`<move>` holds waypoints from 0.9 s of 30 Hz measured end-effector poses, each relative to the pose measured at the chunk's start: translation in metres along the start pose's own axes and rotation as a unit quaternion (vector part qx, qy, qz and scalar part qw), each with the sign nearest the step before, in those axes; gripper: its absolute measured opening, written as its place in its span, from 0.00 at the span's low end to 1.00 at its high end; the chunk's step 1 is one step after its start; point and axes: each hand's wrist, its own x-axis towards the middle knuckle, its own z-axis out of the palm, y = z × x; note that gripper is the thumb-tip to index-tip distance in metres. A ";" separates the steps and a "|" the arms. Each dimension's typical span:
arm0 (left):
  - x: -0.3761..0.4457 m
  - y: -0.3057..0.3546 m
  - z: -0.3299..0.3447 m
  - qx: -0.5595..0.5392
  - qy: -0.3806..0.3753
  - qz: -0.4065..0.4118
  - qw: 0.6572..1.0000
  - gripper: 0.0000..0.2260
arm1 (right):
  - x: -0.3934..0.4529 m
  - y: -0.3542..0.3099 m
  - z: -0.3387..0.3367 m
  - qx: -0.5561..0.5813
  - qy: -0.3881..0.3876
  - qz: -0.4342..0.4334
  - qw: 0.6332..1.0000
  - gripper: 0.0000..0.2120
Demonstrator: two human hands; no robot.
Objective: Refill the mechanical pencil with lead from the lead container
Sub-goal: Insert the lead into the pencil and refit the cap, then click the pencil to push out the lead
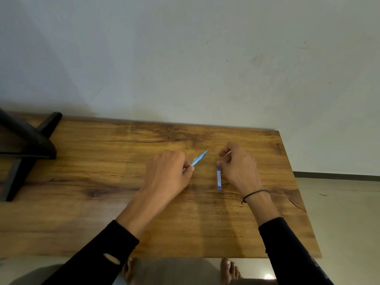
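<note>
My left hand is closed around the lower end of a light blue mechanical pencil, whose free end points up and to the right just above the wooden table. A slim blue lead container lies lengthwise on the table, a little right of the pencil. My right hand rests beside it, with its fingertips pinching the container's far end. Something thin and pale shows between my right thumb and forefinger; I cannot tell what it is.
A black metal stand occupies the table's far left corner. The table's far edge meets a pale wall. Its right edge drops to a tiled floor. My bare feet show below the near edge.
</note>
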 end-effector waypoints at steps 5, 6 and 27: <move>0.000 0.012 -0.013 -0.218 0.081 0.004 0.973 0.06 | -0.013 -0.032 -0.010 0.297 -0.079 0.021 0.951 0.17; 0.000 0.015 -0.014 -0.251 0.088 0.010 0.964 0.05 | -0.018 -0.040 -0.009 0.357 -0.113 0.022 0.927 0.18; 0.019 -0.011 -0.023 -0.535 0.188 -0.088 0.819 0.05 | -0.048 -0.080 -0.135 0.865 -0.070 -0.042 0.494 0.28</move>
